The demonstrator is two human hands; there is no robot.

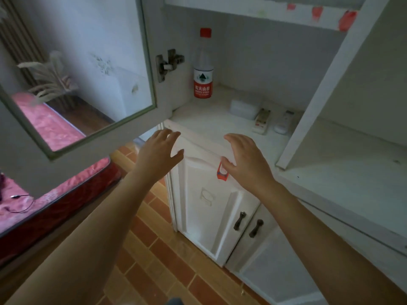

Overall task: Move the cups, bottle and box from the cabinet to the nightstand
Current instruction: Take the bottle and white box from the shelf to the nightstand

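A clear plastic bottle [203,69] with a red cap and red label stands upright at the back left of the open cabinet shelf [211,119]. A small white box [243,108] lies further right on the same shelf. No cups are in view. My left hand [159,150] hovers in front of the shelf's front edge, fingers spread, holding nothing. My right hand [244,159] is level with it to the right, also spread and empty. Both hands are well short of the bottle.
The glass cabinet door [72,89] hangs open on the left, close to my left arm. Two remote controls [262,121] lie right of the box. A white upright post [326,84] divides the shelf. Lower cabinet doors [211,208] and a red-covered bed [55,194] are below.
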